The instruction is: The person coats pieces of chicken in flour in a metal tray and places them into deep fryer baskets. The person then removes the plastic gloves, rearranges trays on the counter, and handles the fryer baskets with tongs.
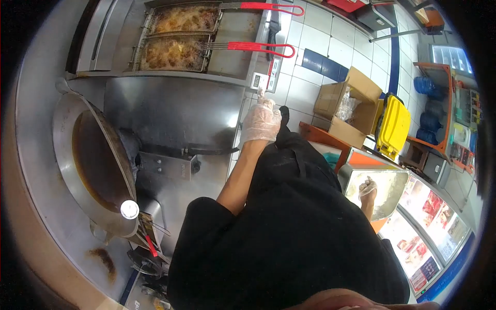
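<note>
My left hand (262, 120), in a clear plastic glove, reaches to the control panel (266, 80) at the fryer's front. One finger points out to the panel's edge and the others are curled, with nothing seen in them. Two wire fry baskets sit in the fryer (235, 32), food bubbling in the oil. Each fry basket has a red handle, the upper handle (271, 7) and the lower handle (258, 47). Over a metal tray (385, 210) of white flour, my right hand (368, 188) hangs with flour-coated fingers loosely apart. It appears to hold nothing.
A large wok (63, 135) of dark oil stands at left. Beyond my feet are an open cardboard box (343, 103) and a yellow bin lid (393, 125). An orange rack (434, 66) holds blue water bottles. A lit display freezer (413, 243) stands beside the tray.
</note>
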Demonstrator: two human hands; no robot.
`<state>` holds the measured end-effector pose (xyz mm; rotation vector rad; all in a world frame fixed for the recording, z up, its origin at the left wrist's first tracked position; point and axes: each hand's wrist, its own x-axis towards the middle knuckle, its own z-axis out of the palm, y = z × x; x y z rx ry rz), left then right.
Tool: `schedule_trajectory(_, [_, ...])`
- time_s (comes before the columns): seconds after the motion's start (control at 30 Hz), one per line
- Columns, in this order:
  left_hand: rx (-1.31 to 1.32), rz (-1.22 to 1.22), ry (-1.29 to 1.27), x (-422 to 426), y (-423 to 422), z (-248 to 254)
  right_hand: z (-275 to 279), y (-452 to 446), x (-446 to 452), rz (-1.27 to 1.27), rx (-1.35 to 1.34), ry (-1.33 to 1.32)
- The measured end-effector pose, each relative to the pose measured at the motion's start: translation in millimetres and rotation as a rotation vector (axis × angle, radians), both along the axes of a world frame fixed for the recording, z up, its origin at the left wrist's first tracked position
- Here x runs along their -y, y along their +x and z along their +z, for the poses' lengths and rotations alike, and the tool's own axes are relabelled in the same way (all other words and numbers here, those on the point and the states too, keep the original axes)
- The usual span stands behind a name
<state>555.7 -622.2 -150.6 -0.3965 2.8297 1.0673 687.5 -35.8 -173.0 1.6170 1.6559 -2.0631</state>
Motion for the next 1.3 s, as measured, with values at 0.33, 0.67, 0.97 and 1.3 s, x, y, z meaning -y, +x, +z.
schedule_trajectory(0.33, [-0.010, 0.007, 0.065, 2.3, 1.7, 11.1, -20.2, 9.5, -24.2, -0.124, -0.043, -0.053])
schedule_trajectory(0.67, [-0.047, -0.372, 0.379, -42.8, -34.3, 64.4, 5.4, 32.1, -1.1, -0.151, -0.285, 0.269])
schedule_trajectory(0.97, [0.530, -0.889, 0.956, -260.8, -14.8, 135.9, 49.8, 76.3, 29.3, -0.239, -0.329, 0.324])
schedule_trajectory(1.3, [0.240, -1.600, 0.305, -476.9, 58.9, -22.3, -22.3, 81.3, 10.2, 0.010, -0.375, 0.978])
